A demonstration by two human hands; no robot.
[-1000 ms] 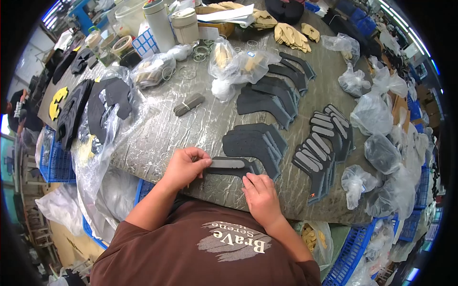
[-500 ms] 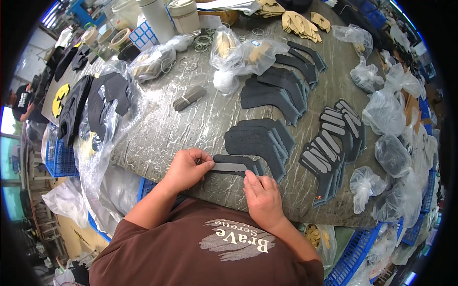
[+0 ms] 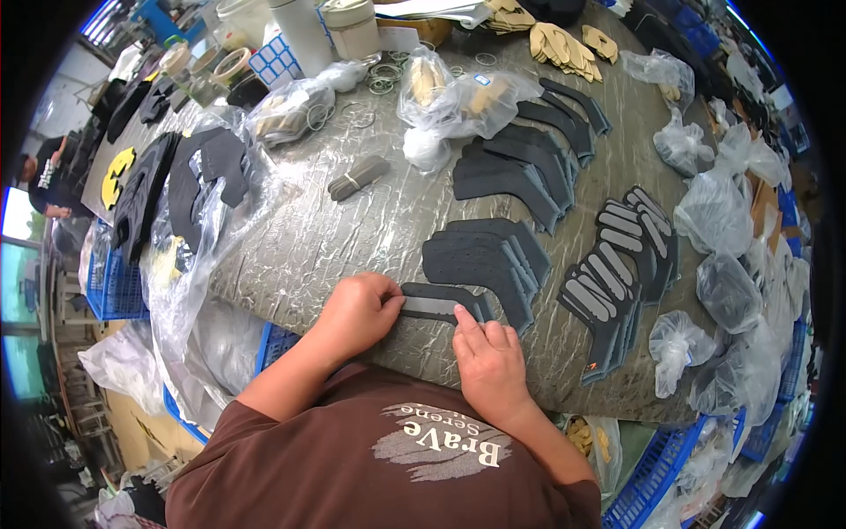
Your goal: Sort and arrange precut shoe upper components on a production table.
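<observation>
A narrow light-grey strip (image 3: 429, 306) lies along a dark, bent fabric piece (image 3: 430, 290) near the table's front edge. My left hand (image 3: 359, 309) is closed, with thumb and fingers pinching the strip's left end. At the other end, the index fingertip of my right hand (image 3: 489, 360) presses on the strip, and the remaining fingers curl in. Just beyond is a fanned stack of dark bent pieces (image 3: 467, 256) with blue-grey edges. To the right, similar pieces carrying grey strips (image 3: 592, 286) overlap in a row.
A banded bundle of grey strips (image 3: 359, 178) lies mid-table. More dark pieces (image 3: 507, 176) are fanned farther back, near clear bags (image 3: 427, 84) of tan pieces. Jars and a white bottle (image 3: 300, 35) stand at the back left. Knotted plastic bags (image 3: 709, 207) line the right edge.
My right index finger has straightened and now presses on the strip's right end. My left hand has turned slightly over the left end. The whole view has shifted a little.
</observation>
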